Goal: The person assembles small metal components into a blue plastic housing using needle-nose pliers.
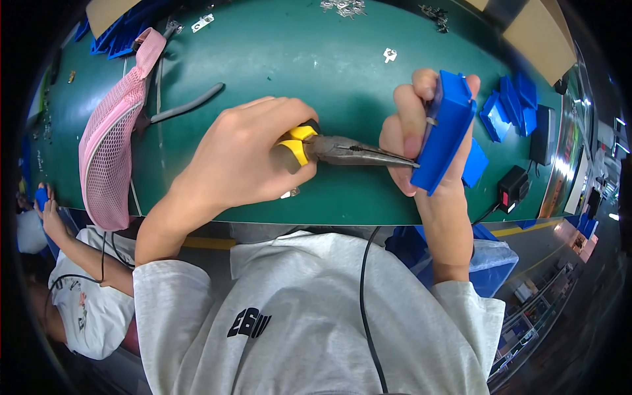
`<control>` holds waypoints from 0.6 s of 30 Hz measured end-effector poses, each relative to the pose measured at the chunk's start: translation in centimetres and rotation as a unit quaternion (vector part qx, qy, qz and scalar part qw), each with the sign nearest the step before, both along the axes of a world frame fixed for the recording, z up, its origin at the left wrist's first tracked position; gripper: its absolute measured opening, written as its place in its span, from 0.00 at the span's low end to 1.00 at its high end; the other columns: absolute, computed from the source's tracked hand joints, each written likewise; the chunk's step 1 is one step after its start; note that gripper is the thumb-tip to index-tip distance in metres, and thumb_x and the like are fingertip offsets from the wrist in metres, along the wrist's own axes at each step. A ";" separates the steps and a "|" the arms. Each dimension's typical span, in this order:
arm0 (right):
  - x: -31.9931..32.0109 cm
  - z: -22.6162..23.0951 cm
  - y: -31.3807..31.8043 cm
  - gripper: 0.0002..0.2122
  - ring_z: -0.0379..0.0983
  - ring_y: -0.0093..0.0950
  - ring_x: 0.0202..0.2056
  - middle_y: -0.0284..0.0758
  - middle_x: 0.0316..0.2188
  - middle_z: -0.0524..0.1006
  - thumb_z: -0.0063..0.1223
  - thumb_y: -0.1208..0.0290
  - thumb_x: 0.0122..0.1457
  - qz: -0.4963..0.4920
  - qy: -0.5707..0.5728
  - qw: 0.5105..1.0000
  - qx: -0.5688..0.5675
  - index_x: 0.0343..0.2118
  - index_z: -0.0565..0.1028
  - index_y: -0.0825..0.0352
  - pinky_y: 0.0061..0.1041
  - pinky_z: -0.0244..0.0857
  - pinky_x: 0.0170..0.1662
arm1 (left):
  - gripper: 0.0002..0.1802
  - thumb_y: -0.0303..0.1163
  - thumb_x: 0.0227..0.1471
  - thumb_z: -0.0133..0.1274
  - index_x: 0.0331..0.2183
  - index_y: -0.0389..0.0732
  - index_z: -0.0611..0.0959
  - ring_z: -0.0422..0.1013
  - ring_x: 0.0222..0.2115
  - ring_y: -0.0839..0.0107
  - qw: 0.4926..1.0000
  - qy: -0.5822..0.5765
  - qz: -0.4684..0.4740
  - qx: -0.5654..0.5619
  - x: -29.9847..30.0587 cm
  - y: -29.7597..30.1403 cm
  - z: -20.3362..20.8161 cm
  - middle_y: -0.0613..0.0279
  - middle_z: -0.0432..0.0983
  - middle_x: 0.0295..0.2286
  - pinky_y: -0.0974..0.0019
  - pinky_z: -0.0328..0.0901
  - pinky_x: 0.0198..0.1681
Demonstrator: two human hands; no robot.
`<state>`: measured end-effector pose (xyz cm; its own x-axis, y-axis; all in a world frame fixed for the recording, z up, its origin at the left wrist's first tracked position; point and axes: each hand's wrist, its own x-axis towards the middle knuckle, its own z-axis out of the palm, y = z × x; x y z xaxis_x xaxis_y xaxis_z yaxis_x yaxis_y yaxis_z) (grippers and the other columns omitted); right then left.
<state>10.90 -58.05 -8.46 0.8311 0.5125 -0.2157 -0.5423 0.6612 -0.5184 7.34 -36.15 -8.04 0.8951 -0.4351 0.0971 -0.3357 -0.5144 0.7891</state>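
Note:
My left hand [234, 148] is closed around the yellow-and-black handles of a pair of needle-nose pliers [349, 151]. The pliers point to the right, and their tips meet the lower left edge of a long blue plastic housing [446, 128]. My right hand [409, 115] grips that housing, tilted upright above the table, with fingers on its left side and the thumb behind it. A small pale piece shows at its left edge. What lies between the plier tips is too small to make out.
A pink mesh pouch [112, 151] and a grey-handled tool [191, 102] are on the green table [283, 52] at left. Small metal clips [343, 6] lie at the back. Blue parts [507, 108] and a black adapter [513, 187] are at right. A co-worker [92, 289] sits at left.

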 end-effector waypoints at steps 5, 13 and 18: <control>0.0 0.2 0.2 0.30 0.64 0.30 0.06 0.40 0.11 0.68 0.28 0.38 0.59 -0.005 -0.006 1.000 0.016 0.32 0.68 0.65 0.23 0.60 0.07 | 0.20 0.24 0.26 0.57 0.30 0.35 0.75 0.68 0.25 0.57 1.000 0.008 0.001 0.012 -0.1 0.2 0.3 0.54 0.70 0.24 0.65 0.65 0.31; 0.2 -0.7 -0.6 0.25 0.63 0.34 0.09 0.40 0.18 0.67 0.27 0.44 0.63 0.022 -0.095 0.993 0.063 0.38 0.63 0.66 0.27 0.58 0.05 | 0.20 0.23 0.26 0.57 0.31 0.35 0.75 0.68 0.26 0.57 1.000 0.015 -0.004 -0.011 0.1 -0.3 0.0 0.54 0.70 0.25 0.65 0.64 0.32; -0.1 -0.2 -0.2 0.25 0.62 0.33 0.09 0.39 0.17 0.66 0.27 0.42 0.62 0.009 -0.117 0.993 -0.033 0.35 0.61 0.64 0.27 0.58 0.06 | 0.22 0.21 0.26 0.58 0.32 0.36 0.74 0.68 0.27 0.57 1.000 -0.012 -0.014 0.001 0.2 0.3 -0.4 0.55 0.69 0.26 0.63 0.64 0.33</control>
<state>10.75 -58.20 -8.65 0.8536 0.5184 -0.0515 -0.4132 0.6136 -0.6729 7.54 -35.90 -8.44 0.8797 -0.4607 0.1177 -0.3690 -0.5056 0.7799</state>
